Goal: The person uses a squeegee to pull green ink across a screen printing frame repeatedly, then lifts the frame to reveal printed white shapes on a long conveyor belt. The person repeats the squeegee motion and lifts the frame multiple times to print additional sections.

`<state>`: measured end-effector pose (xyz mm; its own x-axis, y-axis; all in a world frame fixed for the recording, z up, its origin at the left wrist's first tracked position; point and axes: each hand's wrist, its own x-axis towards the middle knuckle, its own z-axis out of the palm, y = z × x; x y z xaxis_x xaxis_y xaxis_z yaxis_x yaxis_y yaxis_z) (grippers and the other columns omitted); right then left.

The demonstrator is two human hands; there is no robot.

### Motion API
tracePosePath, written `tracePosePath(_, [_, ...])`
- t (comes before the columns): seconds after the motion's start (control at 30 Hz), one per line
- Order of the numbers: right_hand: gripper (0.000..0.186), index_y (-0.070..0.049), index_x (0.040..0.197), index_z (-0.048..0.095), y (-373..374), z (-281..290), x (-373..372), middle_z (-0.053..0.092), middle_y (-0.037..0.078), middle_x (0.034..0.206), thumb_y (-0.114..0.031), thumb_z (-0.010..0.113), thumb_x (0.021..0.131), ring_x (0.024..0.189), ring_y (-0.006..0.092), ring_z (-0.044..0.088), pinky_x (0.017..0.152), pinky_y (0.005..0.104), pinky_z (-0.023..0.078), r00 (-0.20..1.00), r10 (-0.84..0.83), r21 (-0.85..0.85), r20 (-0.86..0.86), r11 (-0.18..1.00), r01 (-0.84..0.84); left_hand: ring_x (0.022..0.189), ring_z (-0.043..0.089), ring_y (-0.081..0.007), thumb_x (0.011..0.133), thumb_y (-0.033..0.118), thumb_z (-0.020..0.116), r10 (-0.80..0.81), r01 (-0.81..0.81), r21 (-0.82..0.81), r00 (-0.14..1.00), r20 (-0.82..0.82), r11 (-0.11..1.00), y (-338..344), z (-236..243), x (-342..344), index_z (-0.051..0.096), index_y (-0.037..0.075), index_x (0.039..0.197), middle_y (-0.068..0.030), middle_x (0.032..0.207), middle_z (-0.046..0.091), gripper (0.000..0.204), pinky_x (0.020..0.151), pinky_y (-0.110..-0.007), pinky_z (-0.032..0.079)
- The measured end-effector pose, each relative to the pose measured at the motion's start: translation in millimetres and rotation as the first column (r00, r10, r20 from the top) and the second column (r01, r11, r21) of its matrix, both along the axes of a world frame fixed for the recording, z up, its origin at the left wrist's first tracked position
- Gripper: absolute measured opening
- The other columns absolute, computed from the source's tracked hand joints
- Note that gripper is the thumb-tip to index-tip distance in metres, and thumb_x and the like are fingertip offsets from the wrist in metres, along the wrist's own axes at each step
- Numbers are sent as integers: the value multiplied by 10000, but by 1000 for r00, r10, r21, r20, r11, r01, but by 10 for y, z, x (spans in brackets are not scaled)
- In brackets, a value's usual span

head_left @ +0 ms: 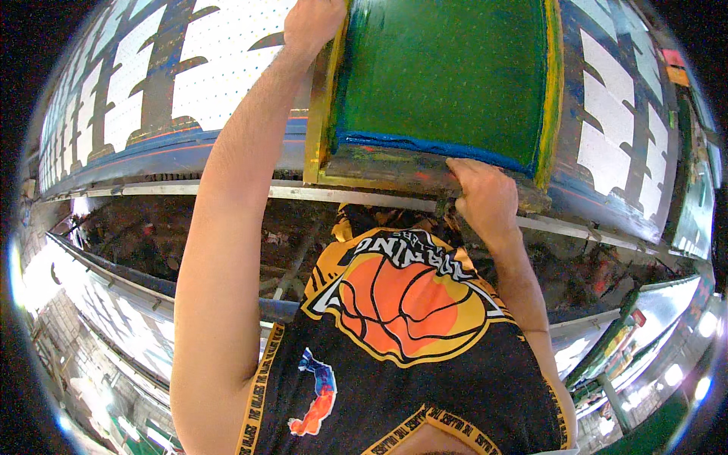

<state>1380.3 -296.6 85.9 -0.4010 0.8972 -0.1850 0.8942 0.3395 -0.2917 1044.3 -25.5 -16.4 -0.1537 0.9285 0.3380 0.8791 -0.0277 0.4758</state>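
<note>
Jersey point(409, 356) borders gap point(297, 231); left grip point(315, 24) and right grip point(487, 199) hold frame point(387, 167) edges

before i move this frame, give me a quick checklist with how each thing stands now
1. Right hand on the frame: ok, fingers at its near rail.
2. Left hand on the frame: cannot tell how firmly; it is at the left rail, partly cut off by the picture's top edge.
3. Far rail clear: cannot tell, out of view.
4. Blue band inside the frame: ok, it runs along the near edge of the green mesh.
5. White pieces left of the frame: ok, they look laid flat.
6. Surface under the mesh: cannot tell, hidden.
</note>
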Motion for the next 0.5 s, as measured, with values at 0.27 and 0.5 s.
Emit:
tracePosePath(0.27, [550,-103,1248,797,58,456,17,789,129,1264,31,699,724,1174,313,752,1010,411,599,995,-72,4,-71,997,73,1028,699,-537,1076,396,543,-4,3,-37,1000,-15,999,-18,65,18,651,-17,1174,-333,1059,725,437,925,-627,559])
tracePosePath(0.5, [545,-114,1261,787,172,271,-4,785,114,1277,15,718,736,1177,306,748,1012,427,601,999,-50,12,4,999,50,1040,688,-551,1068,393,551,-24,26,-44,999,42,999,-15,128,15,648,-24,1183,-346,1093,722,443,935,-628,547])
